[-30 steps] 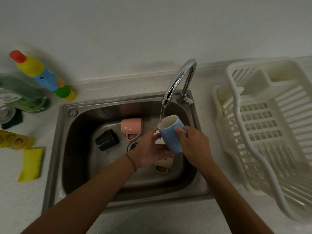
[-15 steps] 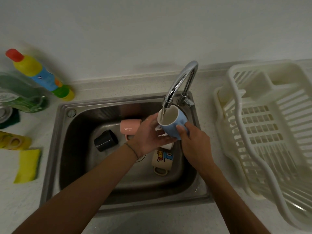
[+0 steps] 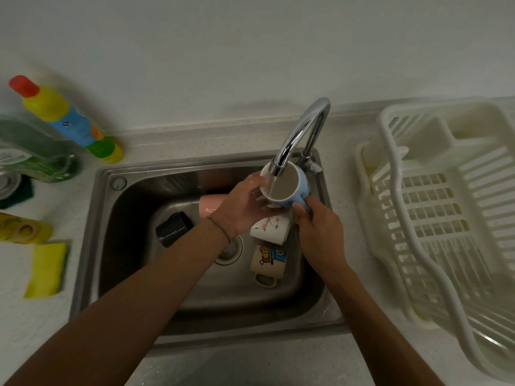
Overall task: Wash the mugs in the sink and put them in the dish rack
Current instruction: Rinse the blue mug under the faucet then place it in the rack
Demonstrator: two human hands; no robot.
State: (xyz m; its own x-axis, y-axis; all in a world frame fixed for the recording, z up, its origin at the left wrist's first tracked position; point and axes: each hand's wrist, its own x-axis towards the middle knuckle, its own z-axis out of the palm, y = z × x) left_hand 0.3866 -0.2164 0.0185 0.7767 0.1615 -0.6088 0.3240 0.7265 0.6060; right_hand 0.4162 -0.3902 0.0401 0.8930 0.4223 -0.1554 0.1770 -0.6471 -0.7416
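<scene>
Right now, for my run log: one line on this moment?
step: rinsing | blue mug under faucet | held: left hand, right hand | dish rack: empty

counter (image 3: 195, 140): speckled pale | on it: dish rack (image 3: 440, 218) right, yellow sponge (image 3: 46, 270) left, bottles (image 3: 64, 118) back-left

Under the chrome tap (image 3: 302, 137) sits a pale blue mug (image 3: 302, 188), white inside. Below it lies a white mug (image 3: 269, 228) with pink blossoms, then a cream mug (image 3: 269, 261) bearing a cartoon bear in blue and orange. Centre frame: a pink mug (image 3: 210, 204) and a black mug (image 3: 173, 229). At right, an off-white dish rack (image 3: 446, 204). At left, a yellow sponge (image 3: 46, 270) and a yellow, blue and green bottle (image 3: 69, 121), red-capped, on the speckled white desk (image 3: 33, 316).
</scene>
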